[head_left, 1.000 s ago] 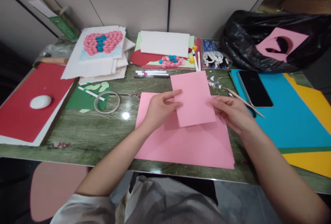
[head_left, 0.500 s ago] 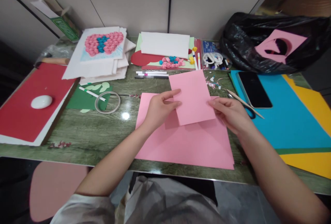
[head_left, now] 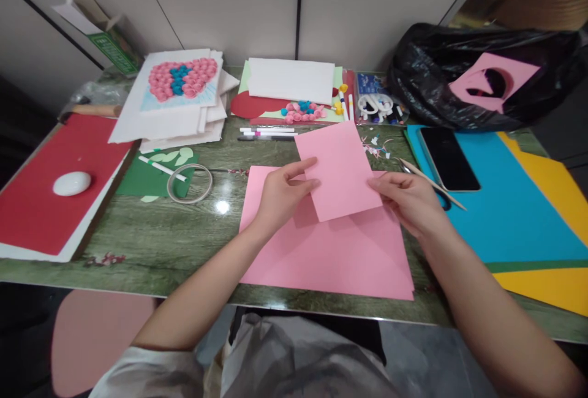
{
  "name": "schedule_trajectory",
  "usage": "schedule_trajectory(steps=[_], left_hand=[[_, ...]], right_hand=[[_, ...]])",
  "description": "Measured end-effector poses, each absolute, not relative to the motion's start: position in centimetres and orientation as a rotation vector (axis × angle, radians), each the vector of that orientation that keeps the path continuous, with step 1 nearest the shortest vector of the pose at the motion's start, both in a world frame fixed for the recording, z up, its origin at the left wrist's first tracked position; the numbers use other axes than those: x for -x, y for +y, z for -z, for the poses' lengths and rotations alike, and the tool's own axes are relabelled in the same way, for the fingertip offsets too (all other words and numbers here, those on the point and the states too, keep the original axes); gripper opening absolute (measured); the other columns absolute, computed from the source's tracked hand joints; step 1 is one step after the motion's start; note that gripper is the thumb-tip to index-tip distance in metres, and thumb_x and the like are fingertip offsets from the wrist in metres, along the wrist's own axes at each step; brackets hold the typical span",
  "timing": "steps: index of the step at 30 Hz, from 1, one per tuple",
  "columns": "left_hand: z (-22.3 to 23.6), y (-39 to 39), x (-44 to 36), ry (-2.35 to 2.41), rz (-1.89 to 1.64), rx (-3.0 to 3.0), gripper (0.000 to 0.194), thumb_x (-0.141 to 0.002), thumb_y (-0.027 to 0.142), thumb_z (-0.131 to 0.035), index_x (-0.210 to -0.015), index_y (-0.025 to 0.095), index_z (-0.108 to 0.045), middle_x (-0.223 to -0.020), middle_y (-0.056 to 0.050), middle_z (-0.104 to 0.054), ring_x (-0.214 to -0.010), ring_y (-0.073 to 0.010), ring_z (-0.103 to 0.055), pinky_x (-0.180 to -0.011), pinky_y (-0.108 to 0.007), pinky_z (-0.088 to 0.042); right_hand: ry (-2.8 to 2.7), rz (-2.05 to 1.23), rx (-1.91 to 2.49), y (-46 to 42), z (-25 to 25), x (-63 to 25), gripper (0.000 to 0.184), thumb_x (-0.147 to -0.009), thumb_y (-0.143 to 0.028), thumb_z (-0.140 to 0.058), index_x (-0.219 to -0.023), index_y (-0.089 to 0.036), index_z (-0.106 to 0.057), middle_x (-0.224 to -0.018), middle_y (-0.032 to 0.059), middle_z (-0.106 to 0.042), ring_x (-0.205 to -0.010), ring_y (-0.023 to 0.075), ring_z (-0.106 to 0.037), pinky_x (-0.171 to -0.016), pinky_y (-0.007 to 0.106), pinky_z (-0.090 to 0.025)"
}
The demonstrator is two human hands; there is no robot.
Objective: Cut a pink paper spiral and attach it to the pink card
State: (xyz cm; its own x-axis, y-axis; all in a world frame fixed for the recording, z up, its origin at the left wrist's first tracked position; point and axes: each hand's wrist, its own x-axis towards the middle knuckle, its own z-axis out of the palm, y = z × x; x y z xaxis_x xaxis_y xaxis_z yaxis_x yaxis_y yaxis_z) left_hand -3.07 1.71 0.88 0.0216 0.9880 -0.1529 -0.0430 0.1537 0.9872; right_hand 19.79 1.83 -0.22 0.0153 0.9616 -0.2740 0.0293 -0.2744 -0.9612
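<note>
A small pink paper sheet [head_left: 339,168] is held up between both hands above a large pink sheet [head_left: 331,251] that lies flat on the green table [head_left: 174,232]. My left hand [head_left: 282,193] pinches the small sheet's left edge, forefinger stretched along it. My right hand [head_left: 407,202] grips the right lower edge with curled fingers. The small sheet tilts slightly, its top corner reaching toward the markers.
Markers [head_left: 269,133] and paper roses [head_left: 301,110] lie behind. A tape ring [head_left: 190,182] and green paper sit left, a red board [head_left: 55,183] with a white oval [head_left: 72,183] far left. Phone [head_left: 448,158] on blue paper, wooden stick [head_left: 434,185], black bag [head_left: 478,76] right.
The small pink sheet has tilted slightly and shifted a little left and up in both hands. The hands keep their hold.
</note>
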Motion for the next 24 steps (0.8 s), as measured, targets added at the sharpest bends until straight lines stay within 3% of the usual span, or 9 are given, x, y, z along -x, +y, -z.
schedule_trajectory(steps=[11,16,24], left_hand=[[-0.65,1.68,3.03,1.225,-1.135,-1.120,0.033,-0.069,0.024,-0.069,-0.102,0.022,-0.068,-0.115,-0.006,-0.065,-0.076,-0.0138,-0.065,-0.071,-0.028,-0.053],[-0.55,1.74,3.06,1.242,-1.117,-1.141,0.028,-0.069,0.024,-0.070,-0.097,0.021,-0.070,-0.108,-0.007,-0.069,-0.078,-0.0150,-0.067,-0.072,-0.028,-0.053],[-0.38,1.75,3.08,1.265,-1.115,-1.165,0.030,-0.071,0.026,-0.068,-0.101,0.020,-0.068,-0.110,-0.005,-0.068,-0.080,-0.0156,-0.067,-0.074,-0.028,-0.055]], right_hand=[[-1.070,-1.470,1.448,1.88,0.05,-19.78,0.019,-0.066,-0.039,-0.075,-0.063,-0.022,-0.067,-0.065,0.0020,-0.063,-0.054,0.0117,-0.052,-0.049,0.026,-0.042],[-1.090,-1.390,1.457,1.86,0.29,-19.79,0.021,-0.065,-0.036,-0.076,-0.056,-0.021,-0.064,-0.061,-0.0007,-0.061,-0.055,0.0103,-0.053,-0.054,0.026,-0.042],[-1.078,-1.423,1.435,1.99,0.57,-19.93,0.018,-0.065,-0.038,-0.075,-0.067,-0.021,-0.069,-0.070,0.0020,-0.065,-0.060,0.0143,-0.059,-0.055,0.028,-0.050]])
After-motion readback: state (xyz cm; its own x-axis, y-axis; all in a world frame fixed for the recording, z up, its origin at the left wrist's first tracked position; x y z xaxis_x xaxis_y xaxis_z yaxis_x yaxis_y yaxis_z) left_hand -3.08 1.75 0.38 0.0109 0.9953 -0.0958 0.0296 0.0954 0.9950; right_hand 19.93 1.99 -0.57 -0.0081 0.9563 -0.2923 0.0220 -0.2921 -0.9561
